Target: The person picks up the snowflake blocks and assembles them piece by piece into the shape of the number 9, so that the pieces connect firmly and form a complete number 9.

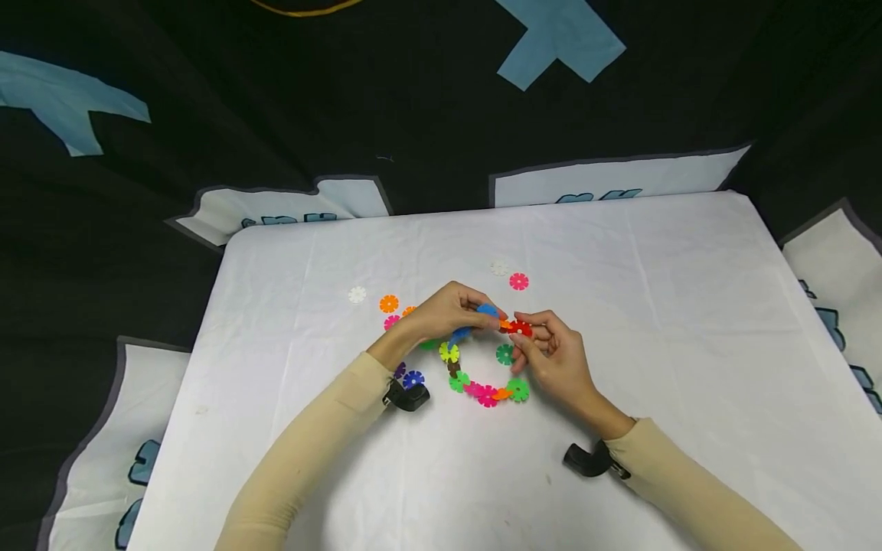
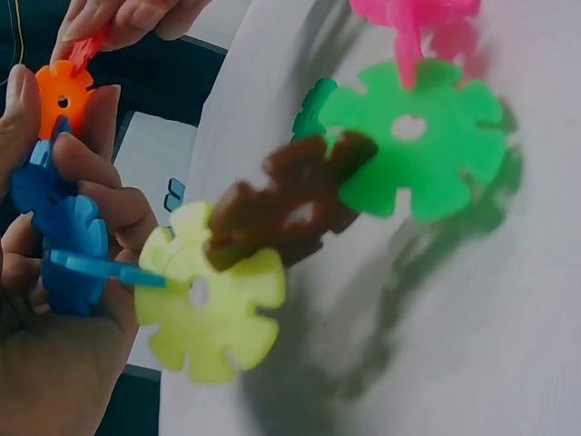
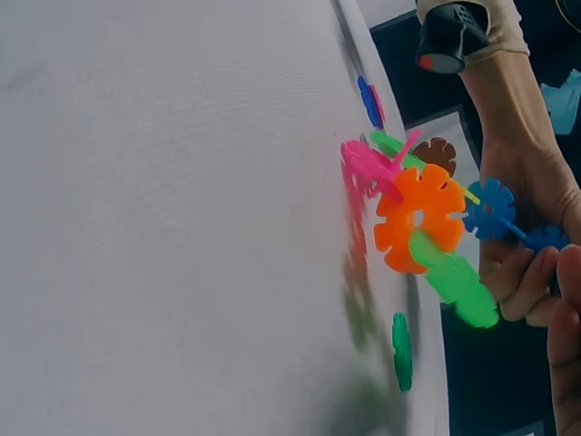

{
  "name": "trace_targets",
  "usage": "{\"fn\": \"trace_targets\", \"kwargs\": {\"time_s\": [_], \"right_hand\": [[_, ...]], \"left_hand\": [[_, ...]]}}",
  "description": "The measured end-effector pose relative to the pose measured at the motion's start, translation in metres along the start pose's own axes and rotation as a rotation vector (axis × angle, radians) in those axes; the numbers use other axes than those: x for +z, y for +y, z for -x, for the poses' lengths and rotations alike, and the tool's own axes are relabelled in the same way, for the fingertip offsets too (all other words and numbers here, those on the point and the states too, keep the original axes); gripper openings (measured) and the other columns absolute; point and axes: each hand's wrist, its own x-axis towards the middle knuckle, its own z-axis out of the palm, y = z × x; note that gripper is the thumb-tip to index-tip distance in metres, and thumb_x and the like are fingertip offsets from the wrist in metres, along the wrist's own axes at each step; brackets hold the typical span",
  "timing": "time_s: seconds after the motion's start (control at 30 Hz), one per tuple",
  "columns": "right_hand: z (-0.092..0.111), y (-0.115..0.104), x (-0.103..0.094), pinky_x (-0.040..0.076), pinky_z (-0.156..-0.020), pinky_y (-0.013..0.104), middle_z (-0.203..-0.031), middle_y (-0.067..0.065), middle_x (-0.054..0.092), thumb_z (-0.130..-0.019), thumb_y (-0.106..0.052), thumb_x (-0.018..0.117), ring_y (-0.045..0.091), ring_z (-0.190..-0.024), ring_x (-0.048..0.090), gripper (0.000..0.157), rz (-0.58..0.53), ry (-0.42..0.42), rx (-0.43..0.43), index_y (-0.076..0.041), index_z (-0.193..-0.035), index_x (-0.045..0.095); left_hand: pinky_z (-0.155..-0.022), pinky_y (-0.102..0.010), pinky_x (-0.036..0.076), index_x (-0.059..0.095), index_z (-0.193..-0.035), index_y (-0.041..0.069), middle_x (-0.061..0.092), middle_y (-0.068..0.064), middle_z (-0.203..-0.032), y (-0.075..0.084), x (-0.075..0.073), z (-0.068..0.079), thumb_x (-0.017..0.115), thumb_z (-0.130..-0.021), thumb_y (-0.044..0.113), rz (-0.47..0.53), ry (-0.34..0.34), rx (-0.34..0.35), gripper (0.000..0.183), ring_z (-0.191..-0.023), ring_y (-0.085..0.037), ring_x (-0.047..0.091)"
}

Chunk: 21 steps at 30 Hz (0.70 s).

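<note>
My left grip (image 1: pixel 448 312) clasps blue discs (image 1: pixel 488 310) in a curved chain (image 1: pixel 487 401) of thin, notched plastic; my right grip (image 1: pixel 560 363) pinches a red disc (image 1: pixel 526 329) touching an orange disc (image 1: pixel 505 324). From here I see the chain over the creased white table (image 1: pixel 606 275), flat loose discs (image 1: pixel 389 304) nearby.

You're in a draped-off, studio-like spot, exact room type unclear: black cloth (image 1: pixel 413 99) fills the upper frame, light-blue patches (image 1: pixel 561 38) on it, white-covered table (image 1: pixel 675 291) below.
</note>
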Motion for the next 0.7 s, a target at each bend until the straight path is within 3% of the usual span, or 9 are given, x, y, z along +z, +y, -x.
{"fn": "trace_targets", "kwargs": {"time_s": [0.1,0.23,0.37,0.43,0.53,0.6,0.7], "right_hand": [[-0.001,0.001,0.003,0.054,-0.052,0.025,-0.069,0.028,0.063,-0.086,0.017,0.061,0.019,-0.048,0.064,0.03,-0.012,0.035,0.011,0.015,-0.116,0.054],[-0.002,0.002,0.005,0.054,-0.05,0.026,-0.068,0.029,0.063,-0.087,0.015,0.061,0.019,-0.046,0.064,0.028,-0.029,0.048,0.027,0.016,-0.115,0.054],[-0.002,0.005,0.005,0.055,-0.053,0.025,-0.069,0.032,0.062,-0.089,0.013,0.061,0.017,-0.048,0.066,0.028,-0.054,0.055,0.055,0.016,-0.115,0.052],[-0.002,0.007,0.003,0.056,-0.055,0.027,-0.071,0.033,0.061,-0.091,0.01,0.06,0.018,-0.049,0.066,0.031,-0.089,0.023,0.09,0.015,-0.119,0.05],[-0.004,0.008,-0.008,0.055,-0.052,0.03,-0.075,0.034,0.061,-0.096,0.003,0.057,0.023,-0.049,0.066,0.041,-0.12,-0.092,0.158,0.012,-0.133,0.041],[-0.011,0.01,-0.021,0.053,-0.048,0.033,-0.075,0.033,0.061,-0.101,-0.004,0.05,0.027,-0.046,0.063,0.043,-0.083,-0.163,0.195,0.009,-0.14,0.036],[-0.03,0.019,-0.044,0.047,-0.043,0.033,-0.076,0.025,0.063,-0.103,-0.012,0.048,0.028,-0.044,0.059,0.04,0.131,-0.194,0.216,0.004,-0.139,0.042]], "left_hand": [[-0.07,-0.025,0.052,0.075,-0.096,0.001,0.075,-0.006,-0.088,0.0,-0.001,-0.004,0.074,-0.088,0.013,0.03,-0.01,-0.023,0.014,-0.073,-0.018,0.059],[-0.063,-0.022,0.045,0.074,-0.091,0.0,0.065,-0.015,-0.074,0.003,-0.002,-0.007,0.074,-0.088,0.013,0.027,-0.032,-0.033,0.014,-0.066,-0.015,0.052],[-0.064,-0.024,0.041,0.074,-0.092,0.0,0.057,-0.022,-0.073,0.004,-0.002,-0.011,0.074,-0.088,0.017,0.013,-0.057,-0.029,0.017,-0.067,-0.015,0.048],[-0.068,-0.026,0.043,0.074,-0.095,0.003,0.062,-0.023,-0.079,0.003,-0.003,-0.012,0.072,-0.09,0.021,-0.004,-0.078,-0.035,0.019,-0.07,-0.018,0.051],[-0.07,-0.028,0.045,0.074,-0.1,0.007,0.068,-0.023,-0.089,0.001,-0.004,-0.011,0.069,-0.093,0.023,-0.036,-0.141,-0.042,0.018,-0.075,-0.027,0.056],[-0.069,-0.027,0.045,0.073,-0.103,0.008,0.069,-0.025,-0.091,-0.001,-0.007,-0.01,0.066,-0.095,0.023,-0.06,-0.187,-0.039,0.018,-0.076,-0.037,0.056],[-0.068,-0.027,0.046,0.072,-0.104,0.007,0.07,-0.024,-0.09,-0.006,-0.01,-0.011,0.063,-0.097,0.021,-0.062,-0.242,-0.038,0.018,-0.076,-0.042,0.054]]}}
